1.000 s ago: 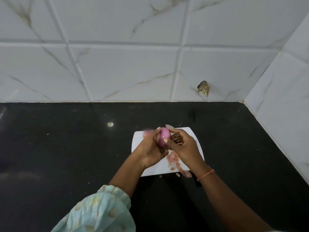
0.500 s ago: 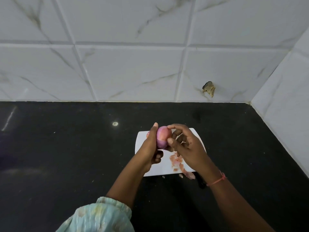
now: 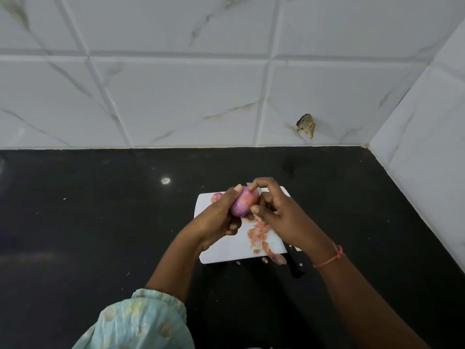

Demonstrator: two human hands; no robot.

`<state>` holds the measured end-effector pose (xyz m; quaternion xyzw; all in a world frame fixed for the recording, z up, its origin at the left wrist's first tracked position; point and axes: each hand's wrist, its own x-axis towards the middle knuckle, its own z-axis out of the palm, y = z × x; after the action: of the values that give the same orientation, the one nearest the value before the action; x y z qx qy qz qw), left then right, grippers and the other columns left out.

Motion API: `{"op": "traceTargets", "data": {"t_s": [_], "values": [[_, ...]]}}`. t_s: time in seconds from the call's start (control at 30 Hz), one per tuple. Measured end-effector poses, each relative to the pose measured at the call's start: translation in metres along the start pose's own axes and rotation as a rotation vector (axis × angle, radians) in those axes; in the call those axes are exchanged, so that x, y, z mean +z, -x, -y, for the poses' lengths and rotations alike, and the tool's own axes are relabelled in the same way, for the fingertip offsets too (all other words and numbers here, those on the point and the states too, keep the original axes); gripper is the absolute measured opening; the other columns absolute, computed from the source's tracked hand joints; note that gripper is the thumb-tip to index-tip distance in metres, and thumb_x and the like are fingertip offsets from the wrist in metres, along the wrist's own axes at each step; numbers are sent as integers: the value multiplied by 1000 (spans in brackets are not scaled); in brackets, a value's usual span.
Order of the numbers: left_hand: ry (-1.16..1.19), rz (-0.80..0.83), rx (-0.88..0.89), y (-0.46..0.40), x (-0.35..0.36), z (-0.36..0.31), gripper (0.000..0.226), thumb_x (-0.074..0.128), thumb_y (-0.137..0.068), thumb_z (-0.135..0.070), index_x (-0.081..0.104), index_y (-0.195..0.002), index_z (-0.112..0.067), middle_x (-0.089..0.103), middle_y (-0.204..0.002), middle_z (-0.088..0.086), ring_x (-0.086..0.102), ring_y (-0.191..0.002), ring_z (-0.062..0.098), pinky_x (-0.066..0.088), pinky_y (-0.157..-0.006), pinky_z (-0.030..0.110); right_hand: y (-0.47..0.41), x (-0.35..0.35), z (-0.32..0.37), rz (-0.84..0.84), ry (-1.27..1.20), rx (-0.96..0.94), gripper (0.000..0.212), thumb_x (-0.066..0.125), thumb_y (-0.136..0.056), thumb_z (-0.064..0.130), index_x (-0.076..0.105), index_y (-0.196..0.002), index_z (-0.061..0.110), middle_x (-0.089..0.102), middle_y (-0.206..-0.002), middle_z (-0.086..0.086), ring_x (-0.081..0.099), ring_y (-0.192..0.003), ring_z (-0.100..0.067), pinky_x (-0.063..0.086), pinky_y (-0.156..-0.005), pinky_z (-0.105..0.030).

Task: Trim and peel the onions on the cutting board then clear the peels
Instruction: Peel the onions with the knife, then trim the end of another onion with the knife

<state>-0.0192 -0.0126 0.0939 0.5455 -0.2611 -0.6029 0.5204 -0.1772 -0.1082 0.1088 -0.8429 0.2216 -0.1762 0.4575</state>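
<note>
Onion [image 3: 244, 202] sits in your left hand [image 3: 218, 220], gripped above the cutting board [image 3: 221, 250], while your right hand [image 3: 278, 215] pinches at its top end, working the skin loose. It looks mostly bare, so you're well into peeling. A second onion [image 3: 216, 196] waits on the board's far corner, and the peels [image 3: 258, 234] are yet to be cleared

Two onions show: one onion [image 3: 244, 203] held between the left hand [image 3: 216, 220] and the right hand [image 3: 281, 217], a second onion [image 3: 216, 197] on the one white cutting board [image 3: 221, 250]. One heap of peels [image 3: 259, 234] lies there. One dark knife handle [image 3: 295, 267] rests on the counter [image 3: 100, 222].
</note>
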Motion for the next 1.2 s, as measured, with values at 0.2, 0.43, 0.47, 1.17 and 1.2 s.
{"op": "traceTargets", "data": {"t_s": [0.2,0.43,0.47,1.17,1.2], "values": [[-64,0,-15,-6,-2,10,61,38,-98,-65,62,-103,-10,56,-76,6,29,-53,11,27,-48,20,1,1,0,1,-19,24,25,60,-96,17,43,-107,31,66,-73,3,59,-66,-13,50,-67,-27],[-102,-32,-29,-8,-5,15,63,36,-96,-70,63,-100,-13,57,-77,6,30,-53,11,29,-48,20,0,2,-6,37,-70,89,33,60,-95,14,45,-117,33,56,-62,7,57,-62,-9,52,-71,-26],[-100,-36,-33,-7,-4,17,65,35,-96,-71,64,-101,-13,58,-78,6,31,-53,11,30,-48,20,-1,2,-7,37,-70,93,29,60,-95,13,46,-113,31,56,-62,6,57,-62,-9,51,-69,-25],[-119,-421,-53,-30,-4,83,56,24,-105,-52,63,-116,-12,63,-63,6,50,-51,13,41,-50,24,37,13,-100,-190,516,707,24,50,-96,22,52,-111,3,63,-107,-17,61,-97,-32,43,-72,-34],[-151,-424,-37,-27,-2,83,52,23,-106,-52,61,-114,-16,61,-62,6,47,-50,13,41,-49,23,39,12,-98,-199,477,701,23,48,-98,21,51,-111,3,63,-106,-17,61,-93,-31,42,-70,-33]]}}
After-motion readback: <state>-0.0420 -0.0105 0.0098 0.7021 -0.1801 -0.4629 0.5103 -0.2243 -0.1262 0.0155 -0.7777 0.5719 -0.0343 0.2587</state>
